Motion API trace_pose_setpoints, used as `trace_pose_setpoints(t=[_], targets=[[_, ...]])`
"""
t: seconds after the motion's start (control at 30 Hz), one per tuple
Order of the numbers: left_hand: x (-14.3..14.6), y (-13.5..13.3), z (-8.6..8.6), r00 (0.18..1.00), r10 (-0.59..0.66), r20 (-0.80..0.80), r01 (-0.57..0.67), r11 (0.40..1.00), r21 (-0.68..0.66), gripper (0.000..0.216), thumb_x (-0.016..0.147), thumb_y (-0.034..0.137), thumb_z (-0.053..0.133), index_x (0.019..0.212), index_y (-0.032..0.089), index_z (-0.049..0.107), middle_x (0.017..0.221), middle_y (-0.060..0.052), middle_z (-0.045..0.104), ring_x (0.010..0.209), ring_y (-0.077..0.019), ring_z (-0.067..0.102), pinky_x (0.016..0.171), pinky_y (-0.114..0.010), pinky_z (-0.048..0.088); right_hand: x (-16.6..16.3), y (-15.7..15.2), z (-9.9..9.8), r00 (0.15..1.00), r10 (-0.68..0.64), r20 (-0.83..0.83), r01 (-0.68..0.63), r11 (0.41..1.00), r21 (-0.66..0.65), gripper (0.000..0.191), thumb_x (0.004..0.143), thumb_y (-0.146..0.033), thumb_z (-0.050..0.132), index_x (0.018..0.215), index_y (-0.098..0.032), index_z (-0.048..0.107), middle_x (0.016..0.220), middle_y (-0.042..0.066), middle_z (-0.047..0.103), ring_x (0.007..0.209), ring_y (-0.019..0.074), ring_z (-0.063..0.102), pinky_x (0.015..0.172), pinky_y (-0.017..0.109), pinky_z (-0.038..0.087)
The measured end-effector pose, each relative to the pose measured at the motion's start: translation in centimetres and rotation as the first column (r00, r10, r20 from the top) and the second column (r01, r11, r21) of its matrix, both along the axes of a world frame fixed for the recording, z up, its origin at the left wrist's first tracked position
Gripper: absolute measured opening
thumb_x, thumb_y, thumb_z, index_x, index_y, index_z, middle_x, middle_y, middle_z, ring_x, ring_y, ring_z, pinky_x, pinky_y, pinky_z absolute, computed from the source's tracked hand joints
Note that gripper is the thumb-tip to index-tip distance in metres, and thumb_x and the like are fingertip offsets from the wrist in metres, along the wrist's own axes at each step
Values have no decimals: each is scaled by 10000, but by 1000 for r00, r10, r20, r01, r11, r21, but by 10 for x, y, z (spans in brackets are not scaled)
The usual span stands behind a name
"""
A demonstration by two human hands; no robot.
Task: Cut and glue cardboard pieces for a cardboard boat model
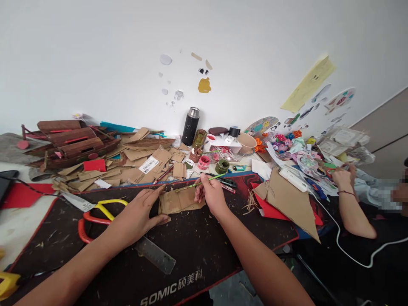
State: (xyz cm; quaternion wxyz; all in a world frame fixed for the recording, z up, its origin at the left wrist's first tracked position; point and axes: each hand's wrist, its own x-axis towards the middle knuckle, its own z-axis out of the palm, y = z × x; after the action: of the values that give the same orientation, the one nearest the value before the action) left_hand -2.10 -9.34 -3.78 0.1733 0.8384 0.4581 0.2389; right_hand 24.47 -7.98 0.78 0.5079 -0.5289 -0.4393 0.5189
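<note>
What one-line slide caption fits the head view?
Left hand touches a cardboard piece on the dark mat; right hand holds a slim green tool over it, open jars beyond.

The mat (204,244) spans the lower middle of the frame. On it, at the centre, lies the cardboard (180,202), the left hand (145,208) at its left end, the right hand (212,191) with the brush (191,185) over its right. The scissors (78,202) lie farther left, the ruler (159,257) below. Behind the mat, scraps (149,163) lie between the boat (76,142), at far left, and the jars (204,161); the flask (190,127) stands behind the jars.
</note>
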Motion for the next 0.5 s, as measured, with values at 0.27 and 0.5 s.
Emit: trace_pose_setpoints(t=[0.27,0.5], targets=[[-1,0,0,1000,-19,-15,20,1000,10,815,950,614,684,1608,186,464,1490,-176,659,1399,-363,609,1175,-509,505,-14,-10,2,994,106,1,-106,994,-19,608,858,-814,664,829,-207,629,500,-45,598,346,133,576,360,206,425],[-1,0,-2,1000,-17,-16,18,999,27,813,951,628,672,1606,189,474,1470,-173,674,1376,-368,624,1159,-514,513,-24,-12,-3,995,93,-29,-94,995,-40,606,858,-819,656,833,-215,609,488,-48,586,352,143,588,347,204,388]])
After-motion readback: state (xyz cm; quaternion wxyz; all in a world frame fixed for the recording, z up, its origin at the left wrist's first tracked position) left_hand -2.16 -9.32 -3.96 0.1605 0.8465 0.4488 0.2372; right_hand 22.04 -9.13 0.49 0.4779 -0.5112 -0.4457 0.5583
